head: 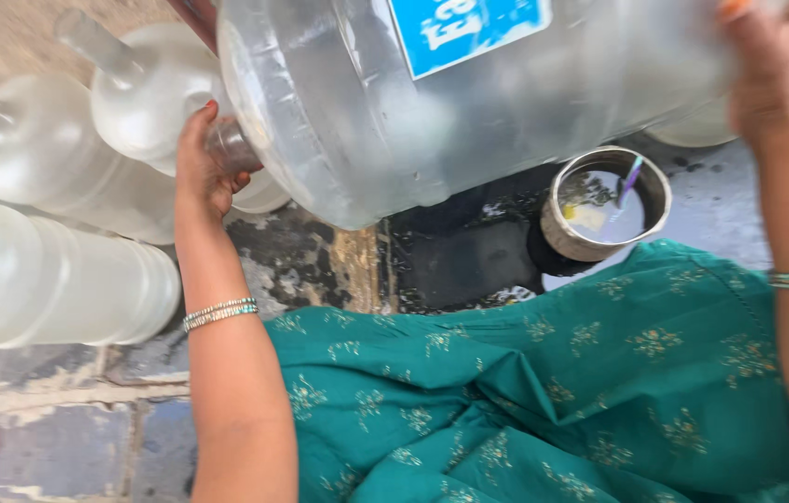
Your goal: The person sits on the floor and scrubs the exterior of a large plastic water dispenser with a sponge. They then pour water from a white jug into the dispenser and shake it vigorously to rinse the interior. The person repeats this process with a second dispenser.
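Note:
I hold a large clear plastic water jug (469, 102) on its side across the top of the view; it carries a blue label. My left hand (204, 163) is closed around the jug's neck at the left. My right hand (776, 70) presses against the jug's bottom end at the upper right. Below the jug stands a round metal pot (607, 207) with water and a thin purple stick in it. My lap in green patterned cloth (553, 382) fills the lower right.
Several other clear jugs (50, 168) lie on their sides at the left, necks pointing up and left. The ground (50, 419) is wet, worn concrete with a dark patch (469, 251) under the pot.

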